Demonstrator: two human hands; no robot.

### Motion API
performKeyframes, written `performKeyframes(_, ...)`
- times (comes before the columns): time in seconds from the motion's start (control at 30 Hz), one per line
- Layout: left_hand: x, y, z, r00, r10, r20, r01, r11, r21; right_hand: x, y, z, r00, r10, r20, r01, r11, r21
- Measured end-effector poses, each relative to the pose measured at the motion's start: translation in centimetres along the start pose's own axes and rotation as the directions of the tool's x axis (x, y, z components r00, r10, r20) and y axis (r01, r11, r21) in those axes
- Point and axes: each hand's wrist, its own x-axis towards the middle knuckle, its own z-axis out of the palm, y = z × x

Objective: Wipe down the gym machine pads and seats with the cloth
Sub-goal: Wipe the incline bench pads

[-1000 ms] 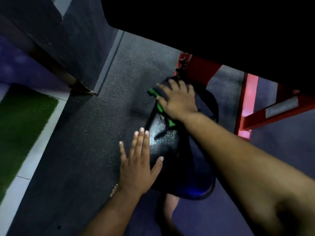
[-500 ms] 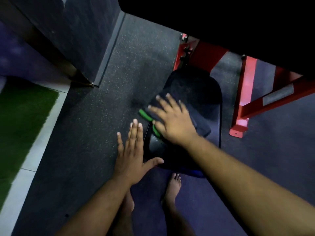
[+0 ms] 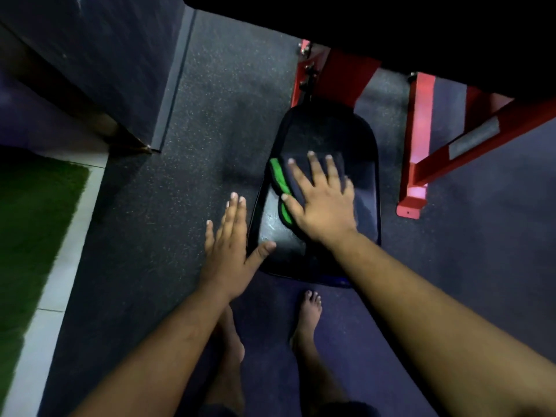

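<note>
- Far left: a strip of green artificial turf (image 3: pixel 33 224) bordered by pale floor tiles (image 3: pixel 64 266); neither belongs to the task.
- Left of centre: the speckled black rubber gym floor (image 3: pixel 192 164) runs between the turf and the machine.
- Left hand (image 3: pixel 230 251): flat and open, fingers extended and together, holding nothing. The thumb reaches the near-left edge of the seat; the palm appears to lie beside the seat, not on it, and whether it bears on the edge cannot be determined.
- Centre: the black padded vinyl machine seat (image 3: pixel 364 182), rounded at its corners, stands low over the floor in front of two bare feet (image 3: pixel 307 320).
- Dark cloth with a bright green border (image 3: pixel 278 179): lies on the middle of the seat, pinned beneath the right hand.
- Right hand (image 3: pixel 323 203): fingers spread, palm pressed down on the cloth; it pins the cloth flat and does not close around it.
- Progress, as a judgement: the near-left part of the seat shows a wet sheen, suggesting it has been wiped; the far and right portions look dull and probably remain. Other pads are presumably untreated.
- Right: the red painted steel machine frame (image 3: pixel 418 139) stands just beside the seat.
- Not resolvable: a black mass fills the top of the view, hiding the upper machine; most of the cloth is covered by the hand, and lighting is dim.
</note>
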Motion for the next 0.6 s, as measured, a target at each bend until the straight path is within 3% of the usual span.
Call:
performKeyframes(0.13, -0.4, 1.2, 0.6, 1.000, -0.010, 0.006, 0.010, 0.998, -0.064, -9.9, 2.4, 1.2, 0.954, -0.291, 0.066, 0.295, 0.955, -0.047)
performKeyframes(0.27, -0.4, 2.6, 0.5, 0.999, 0.034, 0.028, -0.031, 0.994, -0.108, -14.4, 8.3, 1.6, 0.966, -0.259, -0.006, 0.252, 0.942, -0.222)
performKeyframes(0.33, -0.4, 2.4, 0.2, 0.999, 0.039, -0.033, -0.044, 0.985, -0.169, -13.1, 6.1, 1.7, 0.962, -0.272, -0.008, 0.263, 0.939, -0.222)
performKeyframes(0.47, -0.9, 0.5, -0.3, 0.989, -0.018, -0.149, -0.014, 0.978, -0.206, -8.2, -3.5, 2.8, 0.871, -0.488, 0.063, 0.491, 0.852, -0.182)
performKeyframes(0.6, -2.0, -0.3, -0.8, 0.995, -0.080, -0.063, 0.072, 0.990, -0.125, -7.8, -1.8, 2.8, 0.855, -0.518, 0.034, 0.517, 0.842, -0.156)
